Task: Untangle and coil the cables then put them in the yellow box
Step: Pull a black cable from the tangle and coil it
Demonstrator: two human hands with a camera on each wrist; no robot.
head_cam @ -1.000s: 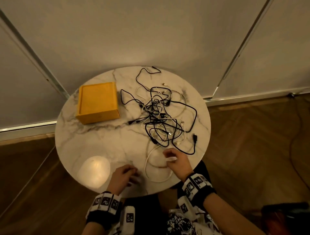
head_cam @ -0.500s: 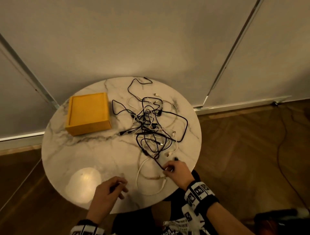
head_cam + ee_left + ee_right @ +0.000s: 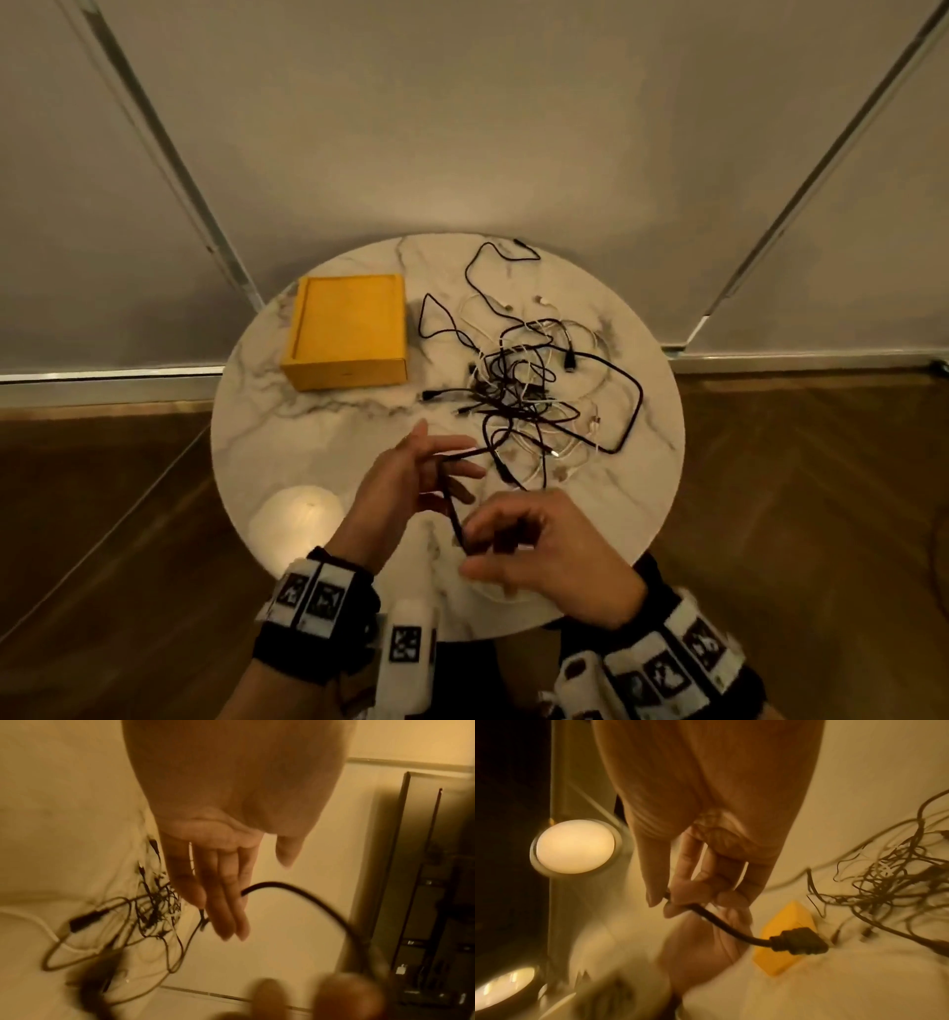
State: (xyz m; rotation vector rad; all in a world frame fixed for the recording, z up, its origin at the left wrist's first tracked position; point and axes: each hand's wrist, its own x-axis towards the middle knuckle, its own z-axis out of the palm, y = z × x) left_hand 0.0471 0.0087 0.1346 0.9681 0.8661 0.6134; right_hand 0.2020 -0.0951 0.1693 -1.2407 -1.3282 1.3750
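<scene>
The right hand (image 3: 544, 550) is above the near edge of the round marble bench (image 3: 318, 452), and its fingers (image 3: 680, 896) are clamped on a thick black cable (image 3: 452, 509) close to its plug (image 3: 798, 943). The left hand (image 3: 405, 483) is just beside it with fingers (image 3: 223, 902) straight and slightly apart, and the black cable passes across them toward the tangle of black and white cables (image 3: 534, 390), which lies on the right part of the bench. The yellow box (image 3: 349, 329) stands on the far left part, near the tangle but apart from it. A round lamp (image 3: 575, 845) shines in the right wrist view.
</scene>
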